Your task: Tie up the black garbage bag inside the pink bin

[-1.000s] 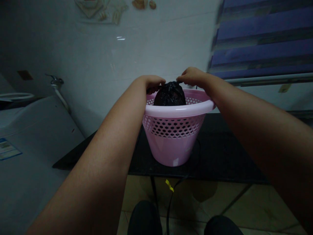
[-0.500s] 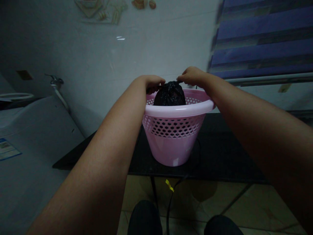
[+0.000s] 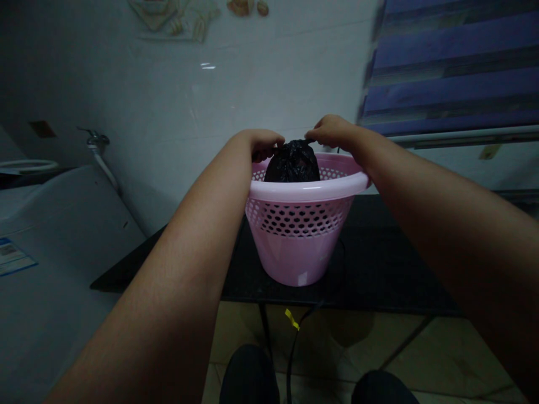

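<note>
A pink plastic basket [image 3: 301, 247] with a band of holes stands upright on a black bench. Inside it sits a black plastic bag [image 3: 293, 164], gathered at the top and rising above the rim. On the bag's left side my left hand [image 3: 266, 143] is closed, pinching a strip of it. My right hand [image 3: 330, 130] pinches the bag's other end at the right, just above the far rim. The bag's lower part is hidden by the basket wall.
The black bench top [image 3: 391, 258] runs along a tiled wall. To the left stands a pale appliance [image 3: 67, 224], with a tap [image 3: 97, 137] behind it. A black cable with a yellow tag [image 3: 292, 319] hangs over the bench's front edge. A striped blind [image 3: 455, 62] hangs upper right.
</note>
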Motion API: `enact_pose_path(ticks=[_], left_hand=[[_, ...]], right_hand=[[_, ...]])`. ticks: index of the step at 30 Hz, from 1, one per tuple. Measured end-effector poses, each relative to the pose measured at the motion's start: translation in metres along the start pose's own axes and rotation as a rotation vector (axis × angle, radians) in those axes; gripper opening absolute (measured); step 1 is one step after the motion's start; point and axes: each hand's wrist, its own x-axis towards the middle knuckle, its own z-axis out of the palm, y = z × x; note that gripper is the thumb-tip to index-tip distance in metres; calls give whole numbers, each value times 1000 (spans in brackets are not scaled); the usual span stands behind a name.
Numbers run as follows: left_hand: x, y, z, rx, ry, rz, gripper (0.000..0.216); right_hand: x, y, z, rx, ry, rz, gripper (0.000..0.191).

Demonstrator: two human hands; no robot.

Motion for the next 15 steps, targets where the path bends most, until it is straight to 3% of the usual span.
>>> enact_pose_path(ticks=[15], left_hand=[[0,0,0,-30,-1,-26,17]], right_hand=[[-3,-2,0,-5,25,6,33]])
